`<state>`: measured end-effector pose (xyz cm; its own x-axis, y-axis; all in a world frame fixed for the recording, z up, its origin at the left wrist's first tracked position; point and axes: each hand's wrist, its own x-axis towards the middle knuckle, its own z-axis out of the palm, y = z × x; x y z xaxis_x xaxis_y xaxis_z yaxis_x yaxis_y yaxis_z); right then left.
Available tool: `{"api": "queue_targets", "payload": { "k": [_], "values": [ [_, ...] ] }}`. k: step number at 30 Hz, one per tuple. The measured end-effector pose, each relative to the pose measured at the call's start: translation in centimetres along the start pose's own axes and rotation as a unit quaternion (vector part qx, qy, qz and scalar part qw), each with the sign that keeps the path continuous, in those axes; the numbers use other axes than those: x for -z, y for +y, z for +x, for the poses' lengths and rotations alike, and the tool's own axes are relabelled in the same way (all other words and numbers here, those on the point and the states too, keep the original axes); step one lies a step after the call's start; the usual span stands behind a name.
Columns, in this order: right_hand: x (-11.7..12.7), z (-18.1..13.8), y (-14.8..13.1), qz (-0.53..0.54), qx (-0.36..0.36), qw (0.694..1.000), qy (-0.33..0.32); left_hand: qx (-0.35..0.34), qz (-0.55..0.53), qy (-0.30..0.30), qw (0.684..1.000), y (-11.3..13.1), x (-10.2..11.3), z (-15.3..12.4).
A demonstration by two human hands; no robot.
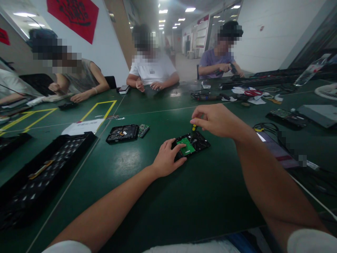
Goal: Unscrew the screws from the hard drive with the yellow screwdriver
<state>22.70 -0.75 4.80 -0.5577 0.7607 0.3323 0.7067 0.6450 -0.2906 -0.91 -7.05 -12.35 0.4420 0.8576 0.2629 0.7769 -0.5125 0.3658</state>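
A black hard drive [202, 142] with a green circuit board [187, 147] on its upper face lies on the green table in front of me. My left hand [168, 158] grips its left end, fingers on the far edge and board, thumb along the near side. Above the drive's far side, my right hand [213, 119] pinches a small screwdriver with a yellow handle [194, 127]. The screwdriver points down at the drive; its tip is too small to make out. Further left lie another hard drive [122, 134] and a loose circuit board [143, 130].
A long black tray [50, 172] stands at the left, near a white paper sheet [83, 127]. To the right are a phone-like slab [279, 151], cables, another drive [286, 117] and a grey box [319, 115]. Red scissors [253, 93] lie farther back. Several people sit across the table.
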Motion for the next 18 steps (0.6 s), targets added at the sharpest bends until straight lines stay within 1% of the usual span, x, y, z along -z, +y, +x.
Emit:
{"api": "queue_targets", "payload": {
  "k": [3, 10, 15, 18],
  "values": [
    [-0.26, 0.14, 0.11, -0.002, 0.021, 1.000, -0.002, 0.000, 0.004, -0.001, 1.000, 0.06, 0.03, 0.01],
    [-0.12, 0.07, -0.41, 0.035, 0.009, 0.999, -0.010, 0.001, 0.000, 0.000, 1.000, 0.11, 0.05, 0.00],
    [0.27, -0.10, -0.71, 0.062, 0.015, 0.997, -0.037, 0.002, 0.001, -0.001, 1.000, 0.07, 0.05, -0.01],
    [0.22, -0.09, -0.62, 0.059, 0.022, 0.998, -0.029, 0.003, 0.001, -0.002, 1.000, 0.07, 0.07, -0.04]
  ]
}}
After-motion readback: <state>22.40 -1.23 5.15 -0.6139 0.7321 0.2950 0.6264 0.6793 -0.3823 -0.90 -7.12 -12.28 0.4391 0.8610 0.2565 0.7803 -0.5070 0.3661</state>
